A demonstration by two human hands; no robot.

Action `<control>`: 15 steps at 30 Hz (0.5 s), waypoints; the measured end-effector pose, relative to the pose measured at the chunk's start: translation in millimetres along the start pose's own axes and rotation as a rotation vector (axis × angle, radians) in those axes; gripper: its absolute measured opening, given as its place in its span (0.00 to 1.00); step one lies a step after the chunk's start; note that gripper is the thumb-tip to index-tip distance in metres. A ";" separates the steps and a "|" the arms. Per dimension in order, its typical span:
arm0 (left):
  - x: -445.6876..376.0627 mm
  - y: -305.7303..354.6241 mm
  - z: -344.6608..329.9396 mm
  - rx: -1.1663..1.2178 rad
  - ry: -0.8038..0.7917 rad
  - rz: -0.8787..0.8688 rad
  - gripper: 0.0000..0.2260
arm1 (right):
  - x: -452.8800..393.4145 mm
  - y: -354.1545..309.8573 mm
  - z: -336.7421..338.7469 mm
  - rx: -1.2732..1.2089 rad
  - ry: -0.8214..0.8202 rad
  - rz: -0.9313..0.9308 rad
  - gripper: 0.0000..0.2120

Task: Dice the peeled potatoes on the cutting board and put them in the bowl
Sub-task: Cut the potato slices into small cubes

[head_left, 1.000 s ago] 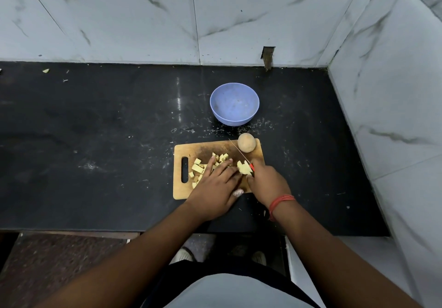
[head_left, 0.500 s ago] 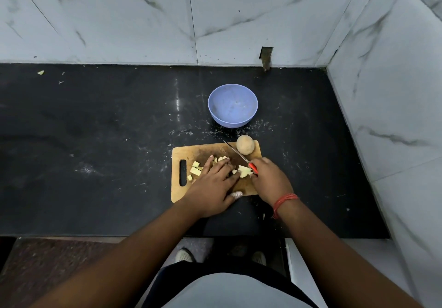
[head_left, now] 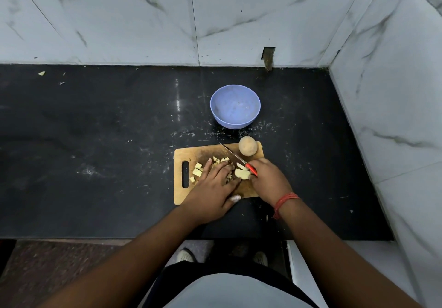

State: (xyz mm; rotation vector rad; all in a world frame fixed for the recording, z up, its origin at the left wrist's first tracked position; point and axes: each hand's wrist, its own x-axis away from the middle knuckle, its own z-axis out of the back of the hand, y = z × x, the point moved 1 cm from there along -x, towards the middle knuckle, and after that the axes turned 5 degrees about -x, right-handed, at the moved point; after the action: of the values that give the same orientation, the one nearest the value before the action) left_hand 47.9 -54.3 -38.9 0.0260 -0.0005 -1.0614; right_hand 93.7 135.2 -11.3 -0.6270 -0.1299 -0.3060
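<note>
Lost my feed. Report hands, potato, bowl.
Right hand grips knife; left hand flat over diced potato. Whole potato uncut. Bowl empty. Nothing blocking.

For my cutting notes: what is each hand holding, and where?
Right hand grips the knife by its red handle. Left hand lies flat on potato pieces, gripping nothing.

Potato half diced, bowl not filled.

Pale yellow potato cubes are scattered over the middle of the rectangular wooden cutting board, with bigger uncut wedges lying near its right side. A whole round peeled potato is parked at the far right corner. The round lavender plastic bowl is set just beyond the board.
</note>
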 end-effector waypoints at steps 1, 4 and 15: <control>0.2 -1.4 0.0 -0.003 -0.011 -0.005 0.28 | 0.0 -0.2 0.1 0.002 -0.012 0.005 0.09; 0.9 -5.2 -1.1 -0.013 -0.038 -0.022 0.27 | 0.0 -1.4 0.5 0.000 -0.024 0.006 0.11; -3.0 -3.6 0.2 -0.040 -0.025 -0.048 0.25 | -11.3 -8.4 -0.2 0.043 0.103 -0.021 0.04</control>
State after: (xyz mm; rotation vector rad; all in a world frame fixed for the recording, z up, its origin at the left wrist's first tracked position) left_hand 43.2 -53.4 -38.8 -0.0235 -0.0014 -1.1090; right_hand 80.4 131.3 -9.2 -0.5666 -0.0439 -0.3545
